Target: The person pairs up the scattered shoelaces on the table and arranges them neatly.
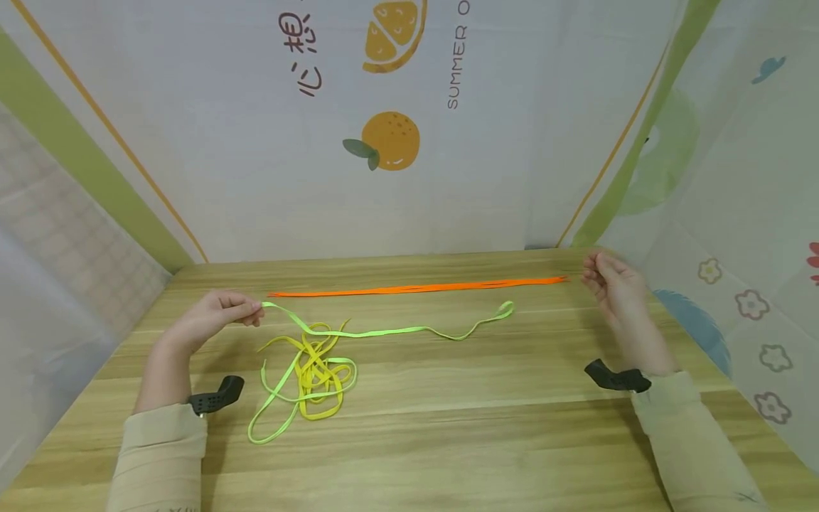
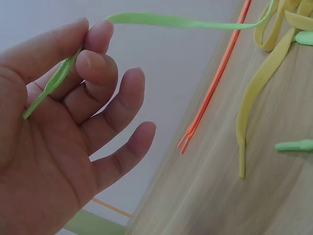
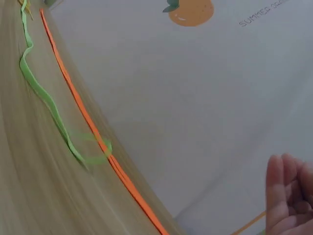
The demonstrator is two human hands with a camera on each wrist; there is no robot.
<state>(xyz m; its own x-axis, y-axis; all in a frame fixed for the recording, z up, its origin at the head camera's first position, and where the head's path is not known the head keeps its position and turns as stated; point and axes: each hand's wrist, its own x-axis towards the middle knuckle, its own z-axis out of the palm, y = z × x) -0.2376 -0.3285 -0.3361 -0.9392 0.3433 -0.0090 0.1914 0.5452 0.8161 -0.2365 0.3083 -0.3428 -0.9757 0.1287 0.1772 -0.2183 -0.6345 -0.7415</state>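
Tabletop [image 1: 499, 448], wood-grained, runs below both sets of fingers; I watch it from afar through the head view. Left hand [image 1: 220, 313]: thumb and forefinger pinch the green lace [image 1: 384, 332] near one end, the other fingers loosely bent. Right hand [image 1: 617, 288]: fingers lightly bent and drawn together, holding nothing that I can see.

Orange lace [image 1: 422, 288] lies nearly straight in the space between the hands, its right end just short of the right fingers, its left end near the left fingertips. Green lace leaves the left fingertips, passes across the yellow lace [image 2: 263, 73], and ends in a small loop well apart from the right fingers. Yellow lace: tangled heap, below and to the right of the left fingers, with green coils among it. Short green tail trails back from the pinch toward the left palm.

Hard to read: crossings within the heap. Right wrist view smears the green loop and cuts off the right hand.
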